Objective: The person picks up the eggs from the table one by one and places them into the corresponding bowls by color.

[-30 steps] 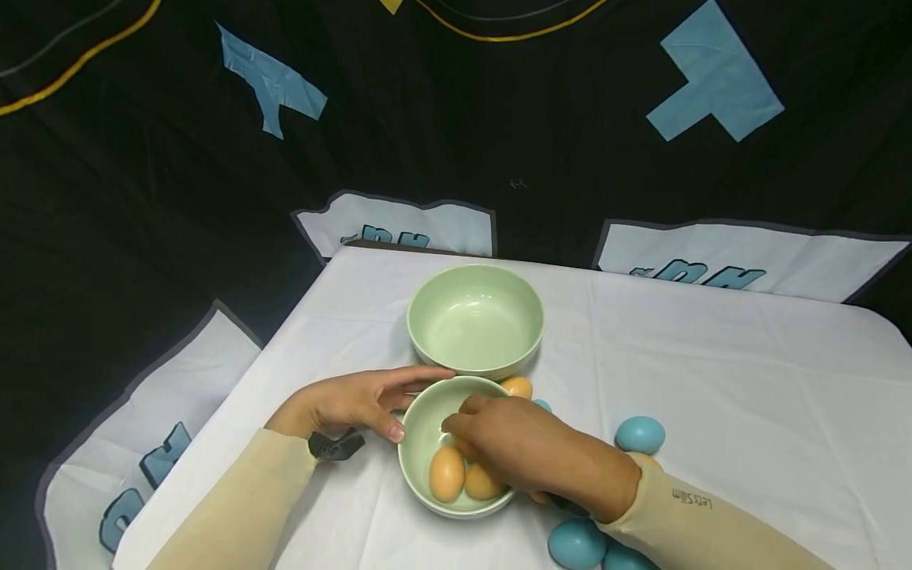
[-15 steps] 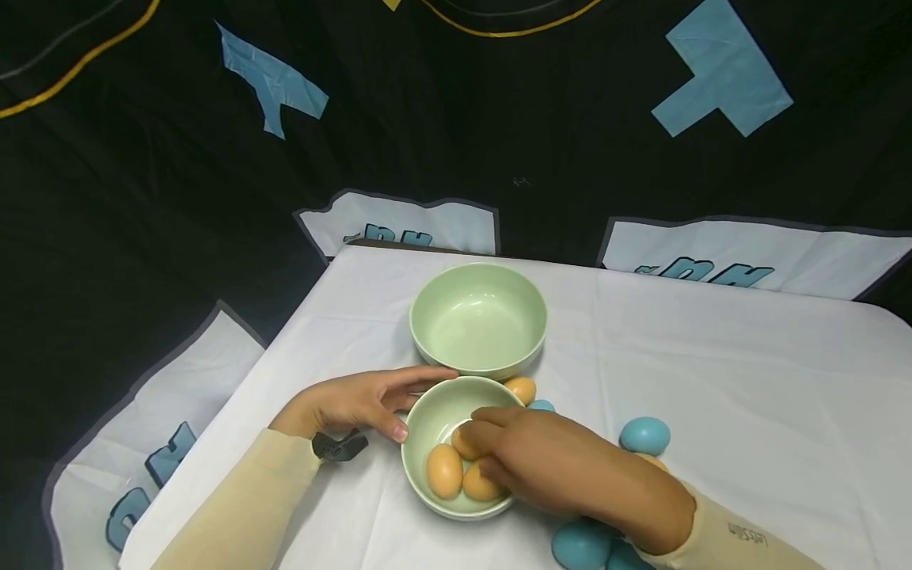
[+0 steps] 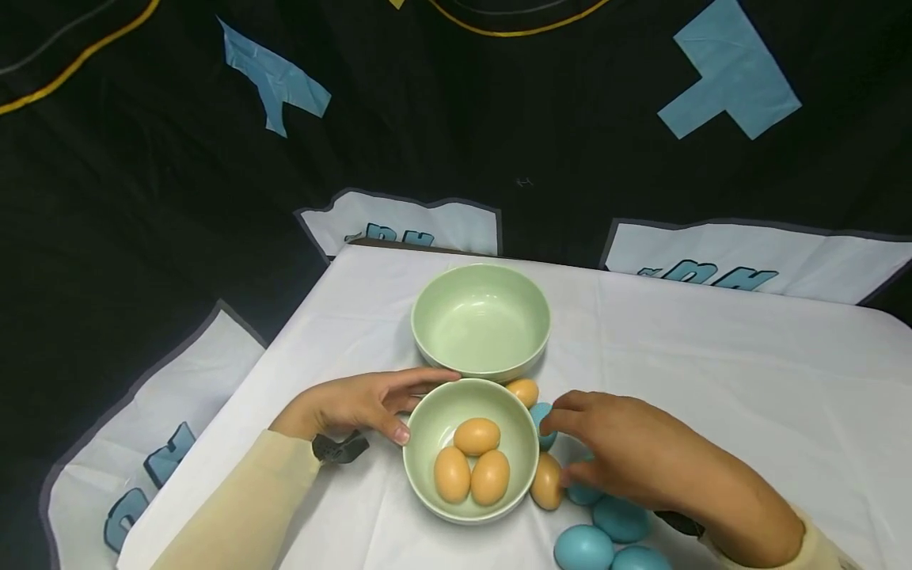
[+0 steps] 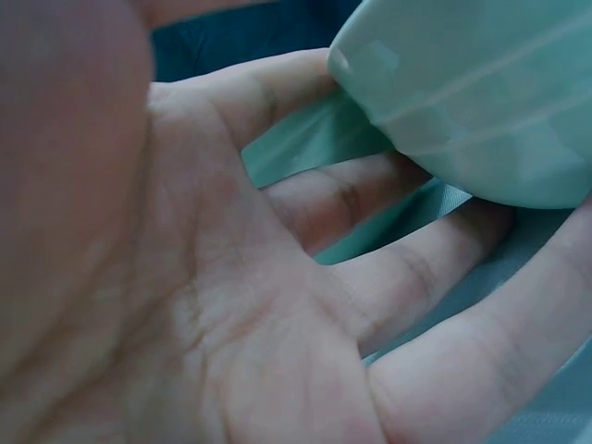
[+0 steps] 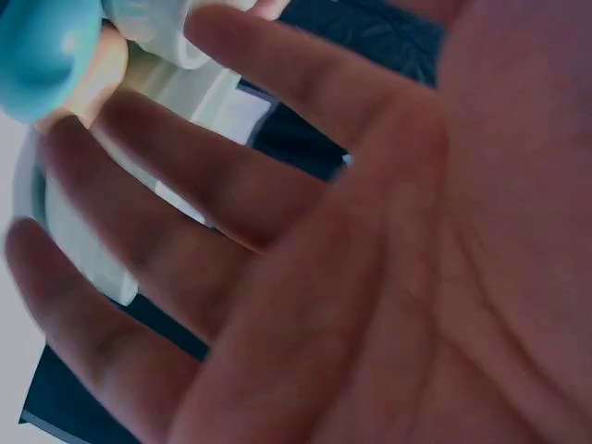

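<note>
A small pale green bowl [image 3: 420, 467] holds three tan eggs [image 3: 477, 437]. My left hand [image 3: 359, 404] steadies its left side, thumb at the rim and forefinger along the far edge. In the left wrist view, the fingers stretch loosely spread around the bowl's wall [image 4: 490, 111]. My right hand [image 3: 613, 435] hovers right of the bowl with nothing in its grasp, its fingers extended. Under its fingertips are a blue egg [image 3: 543, 423] and a tan egg [image 3: 547, 481]. The right wrist view shows the spread fingers near a blue egg [image 5: 46, 55].
A larger pale green bowl [image 3: 480, 317] with nothing in it stands just behind the small one. Beside the two bowls lies another tan egg [image 3: 523, 392]. Several more blue eggs [image 3: 584, 546] lie at the front right of the white-covered table [image 3: 712, 380].
My right hand has let go of a tan egg inside the small bowl and moved out to the right, over the loose eggs. My left hand has stayed at the bowl.
</note>
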### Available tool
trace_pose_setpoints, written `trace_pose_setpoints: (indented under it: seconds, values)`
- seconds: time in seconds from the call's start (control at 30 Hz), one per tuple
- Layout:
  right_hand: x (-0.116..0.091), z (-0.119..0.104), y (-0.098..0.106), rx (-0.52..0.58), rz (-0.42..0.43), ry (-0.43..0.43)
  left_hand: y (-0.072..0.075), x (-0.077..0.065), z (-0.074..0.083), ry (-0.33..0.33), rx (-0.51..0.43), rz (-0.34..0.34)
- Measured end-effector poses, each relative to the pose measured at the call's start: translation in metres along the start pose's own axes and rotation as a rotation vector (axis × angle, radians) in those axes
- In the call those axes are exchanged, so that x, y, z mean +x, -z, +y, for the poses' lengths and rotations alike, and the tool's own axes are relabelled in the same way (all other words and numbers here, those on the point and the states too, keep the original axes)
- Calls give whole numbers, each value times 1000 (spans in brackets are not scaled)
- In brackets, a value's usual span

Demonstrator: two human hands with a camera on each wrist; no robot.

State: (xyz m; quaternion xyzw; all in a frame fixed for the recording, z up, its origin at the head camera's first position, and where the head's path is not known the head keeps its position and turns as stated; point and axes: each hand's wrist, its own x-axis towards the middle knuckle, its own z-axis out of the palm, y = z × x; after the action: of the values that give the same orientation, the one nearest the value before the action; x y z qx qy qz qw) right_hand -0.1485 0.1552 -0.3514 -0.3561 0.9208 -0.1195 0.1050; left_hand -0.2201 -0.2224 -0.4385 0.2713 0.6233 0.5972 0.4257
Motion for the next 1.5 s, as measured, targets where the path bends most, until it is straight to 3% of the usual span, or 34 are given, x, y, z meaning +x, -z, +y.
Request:
trace_pose_setpoints:
  seconds: [0.13, 0.47, 0.77, 1.13, 1.5]
  values:
    - [5, 5, -6, 31, -61, -4, 1, 0, 0, 13, -6, 1]
    - [14, 6, -20, 5, -97, -27, 1, 0, -1, 5, 3, -13]
    - [19, -2, -30, -71, -97, -95, 2, 1, -1, -11, 14, -23]
    - [19, -4, -34, -5, -90, -105, 1, -1, 0, 5, 18, -6]
    - [19, 0, -32, -14, -116, -96, 1, 0, 0, 2, 20, -12]
